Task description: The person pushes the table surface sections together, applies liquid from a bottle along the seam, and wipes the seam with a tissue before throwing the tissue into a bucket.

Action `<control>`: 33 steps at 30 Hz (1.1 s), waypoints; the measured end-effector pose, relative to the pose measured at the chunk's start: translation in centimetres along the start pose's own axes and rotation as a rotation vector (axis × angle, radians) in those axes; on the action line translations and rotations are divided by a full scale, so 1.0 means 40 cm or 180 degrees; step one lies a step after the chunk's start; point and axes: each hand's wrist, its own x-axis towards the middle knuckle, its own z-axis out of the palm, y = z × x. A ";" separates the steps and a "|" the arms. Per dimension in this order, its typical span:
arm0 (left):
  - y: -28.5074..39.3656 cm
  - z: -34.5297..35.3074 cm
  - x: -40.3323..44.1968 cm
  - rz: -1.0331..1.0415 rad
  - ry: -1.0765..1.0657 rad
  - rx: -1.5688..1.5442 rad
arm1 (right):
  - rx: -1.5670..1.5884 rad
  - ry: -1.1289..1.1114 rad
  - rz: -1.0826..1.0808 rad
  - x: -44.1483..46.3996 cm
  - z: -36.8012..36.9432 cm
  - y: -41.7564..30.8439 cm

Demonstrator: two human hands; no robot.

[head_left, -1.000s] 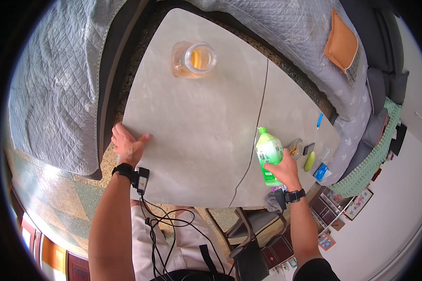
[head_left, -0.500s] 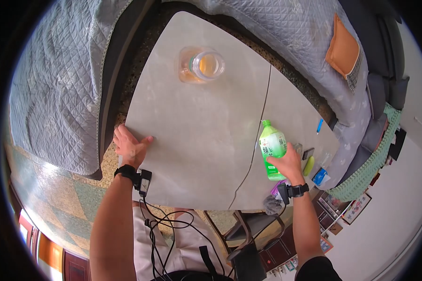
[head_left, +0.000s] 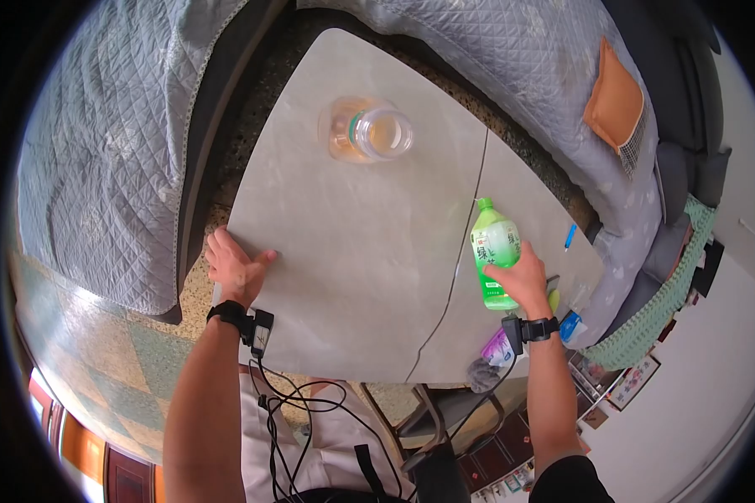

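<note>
Right hand [head_left: 524, 279] is wrapped around the green bottle [head_left: 488, 243] from its right, cap end pointed away; left hand [head_left: 238, 270], opened, is rested on the counter [head_left: 361, 268].

Pale grey table [head_left: 352, 268], rounded at its far corner — a dark line [head_left: 450, 293] ran across the top. Clear wide-mouthed jar [head_left: 337, 132] sat toward the far end. Slim blue item [head_left: 570, 237] lay off right. Purple packet [head_left: 497, 346] lay near the close edge — grey fluffy item [head_left: 482, 376] just beside it.
</note>
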 end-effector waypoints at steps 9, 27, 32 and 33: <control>0.009 -0.001 -0.004 -0.0052 0.0050 0.0013 | 0.0008 0.0099 0.0060 0.051 -0.036 -0.043; 0.009 0.000 -0.004 -0.0083 0.0045 -0.0045 | 0.0087 0.0375 -0.0023 0.147 -0.089 -0.123; 0.011 -0.004 -0.007 -0.0106 0.0003 -0.0078 | 0.0087 0.0348 0.0000 0.162 -0.099 -0.148; 0.014 -0.005 -0.008 -0.0101 0.0012 -0.0088 | 0.0088 0.0351 -0.0007 0.171 -0.097 -0.143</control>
